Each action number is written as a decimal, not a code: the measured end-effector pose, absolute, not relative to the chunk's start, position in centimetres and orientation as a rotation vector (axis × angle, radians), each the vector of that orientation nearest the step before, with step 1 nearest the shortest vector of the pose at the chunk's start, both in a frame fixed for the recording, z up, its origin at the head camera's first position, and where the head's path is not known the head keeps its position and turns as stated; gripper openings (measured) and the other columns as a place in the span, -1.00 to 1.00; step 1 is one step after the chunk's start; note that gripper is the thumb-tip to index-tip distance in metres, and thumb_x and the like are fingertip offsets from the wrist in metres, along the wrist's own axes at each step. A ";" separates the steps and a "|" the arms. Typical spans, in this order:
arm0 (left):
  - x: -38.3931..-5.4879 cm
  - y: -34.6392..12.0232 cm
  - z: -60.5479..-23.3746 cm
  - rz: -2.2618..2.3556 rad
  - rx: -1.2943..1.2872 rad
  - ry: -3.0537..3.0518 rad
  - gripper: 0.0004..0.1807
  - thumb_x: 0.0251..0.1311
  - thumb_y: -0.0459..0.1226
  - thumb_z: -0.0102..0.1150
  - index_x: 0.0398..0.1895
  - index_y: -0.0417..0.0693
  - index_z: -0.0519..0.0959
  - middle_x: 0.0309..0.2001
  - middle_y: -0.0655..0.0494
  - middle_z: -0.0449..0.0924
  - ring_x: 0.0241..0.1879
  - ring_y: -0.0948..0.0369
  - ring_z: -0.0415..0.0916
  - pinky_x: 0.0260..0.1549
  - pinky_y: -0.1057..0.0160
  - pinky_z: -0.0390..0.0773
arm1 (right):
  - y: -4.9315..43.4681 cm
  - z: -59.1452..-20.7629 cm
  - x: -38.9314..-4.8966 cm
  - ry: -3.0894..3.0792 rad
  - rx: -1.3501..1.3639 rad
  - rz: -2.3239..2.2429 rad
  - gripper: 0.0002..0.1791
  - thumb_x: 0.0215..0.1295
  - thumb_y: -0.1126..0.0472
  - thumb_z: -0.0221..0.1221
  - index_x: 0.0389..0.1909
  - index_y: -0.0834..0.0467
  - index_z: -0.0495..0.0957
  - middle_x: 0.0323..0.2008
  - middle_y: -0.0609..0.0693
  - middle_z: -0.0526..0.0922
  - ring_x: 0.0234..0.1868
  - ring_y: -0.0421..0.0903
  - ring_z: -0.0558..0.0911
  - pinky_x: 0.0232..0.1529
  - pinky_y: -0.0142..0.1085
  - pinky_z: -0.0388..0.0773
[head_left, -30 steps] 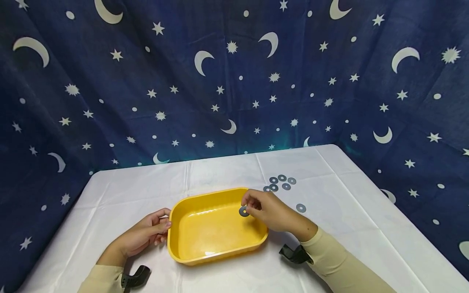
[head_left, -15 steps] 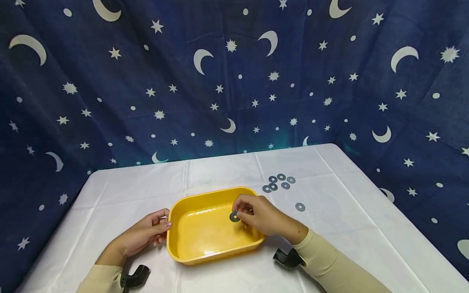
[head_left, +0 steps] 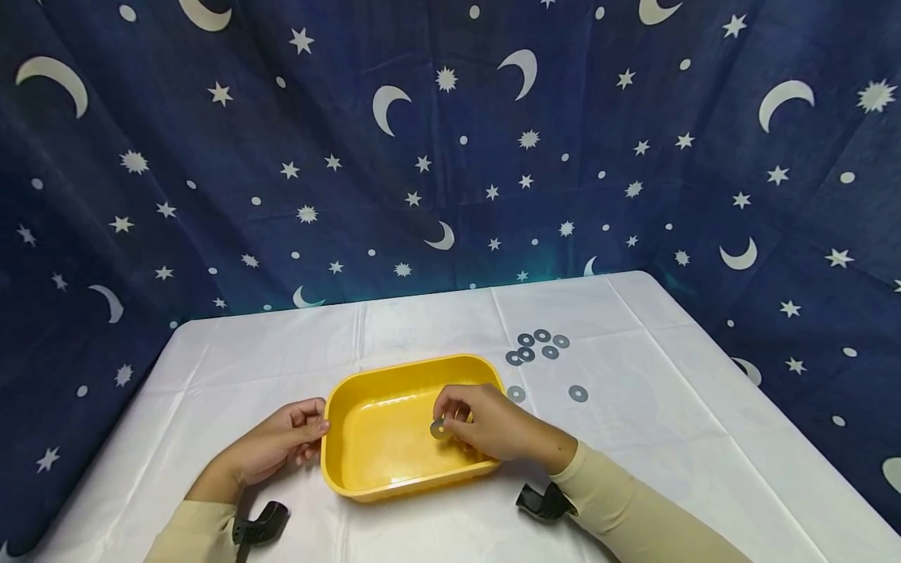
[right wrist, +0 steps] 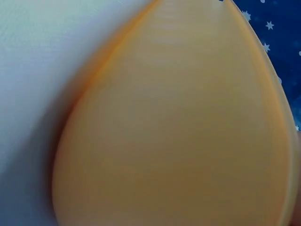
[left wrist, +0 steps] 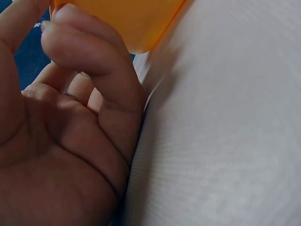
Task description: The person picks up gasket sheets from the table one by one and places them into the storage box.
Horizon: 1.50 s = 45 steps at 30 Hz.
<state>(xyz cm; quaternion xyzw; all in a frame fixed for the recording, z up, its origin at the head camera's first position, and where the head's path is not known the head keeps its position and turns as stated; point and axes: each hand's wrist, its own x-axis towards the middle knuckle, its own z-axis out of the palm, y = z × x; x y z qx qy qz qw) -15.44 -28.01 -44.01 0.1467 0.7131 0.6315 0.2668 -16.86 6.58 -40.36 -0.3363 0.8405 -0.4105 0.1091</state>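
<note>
A yellow plastic tray (head_left: 380,450) lies on the white cloth in front of me, and nothing is lying in it. My left hand (head_left: 274,442) grips its left end, thumb at the rim and fingers against the outer wall; in the left wrist view the fingers (left wrist: 89,56) curl beside the tray wall (left wrist: 146,23). Over the right part of the tray, my right hand (head_left: 486,422) pinches a grey flat washer (head_left: 435,432) between thumb and fingertips, below rim height in the head view. The tray's outer wall (right wrist: 169,117) fills most of the right wrist view.
Several grey washers (head_left: 525,355) lie clustered behind the tray's right end. Two more lie apart, one washer (head_left: 516,387) near the right hand and another washer (head_left: 579,387) farther right. A dark blue star-and-moon curtain (head_left: 450,180) surrounds the table's far sides.
My right hand has moved left and lower over the tray with the washer, uncovering a washer on the cloth behind it. The left hand stays at the tray's left end.
</note>
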 end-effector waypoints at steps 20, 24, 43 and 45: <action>-15.5 -27.8 -43.8 1.703 0.368 1.929 -0.89 0.35 -0.29 -0.13 -0.25 -0.20 0.30 -0.48 0.20 0.43 -0.55 0.30 0.35 -0.62 0.45 0.39 | 5.4 -40.6 -16.6 2.594 -0.905 -0.792 -0.85 0.18 0.26 0.13 -0.40 -0.10 0.50 -0.59 -0.23 0.47 -0.61 -0.31 0.39 -0.57 -0.45 0.33; -15.6 -27.8 -43.8 1.699 0.368 1.924 -0.83 0.35 -0.29 -0.13 -0.22 -0.27 0.28 -0.47 0.19 0.45 -0.54 0.30 0.35 -0.61 0.45 0.39 | 5.3 -40.5 -16.7 2.591 -0.878 -0.759 -0.88 0.19 0.25 0.14 -0.40 -0.08 0.50 -0.62 -0.21 0.46 -0.65 -0.29 0.39 -0.59 -0.43 0.32; -15.6 -27.8 -43.8 1.708 0.380 1.917 -0.85 0.34 -0.29 -0.12 -0.23 -0.25 0.28 -0.46 0.18 0.45 -0.53 0.30 0.36 -0.60 0.46 0.39 | 5.2 -40.4 -16.5 2.630 -0.893 -0.662 -0.90 0.22 0.24 0.11 -0.35 -0.06 0.49 -0.64 -0.20 0.42 -0.62 -0.29 0.37 -0.55 -0.44 0.31; -15.6 -27.8 -43.9 1.709 0.382 1.914 -0.85 0.34 -0.29 -0.12 -0.23 -0.26 0.28 -0.46 0.18 0.45 -0.53 0.30 0.36 -0.60 0.46 0.39 | 5.2 -40.4 -16.5 2.636 -0.898 -0.649 -0.93 0.23 0.21 0.11 -0.34 -0.06 0.49 -0.66 -0.21 0.41 -0.63 -0.29 0.37 -0.56 -0.44 0.30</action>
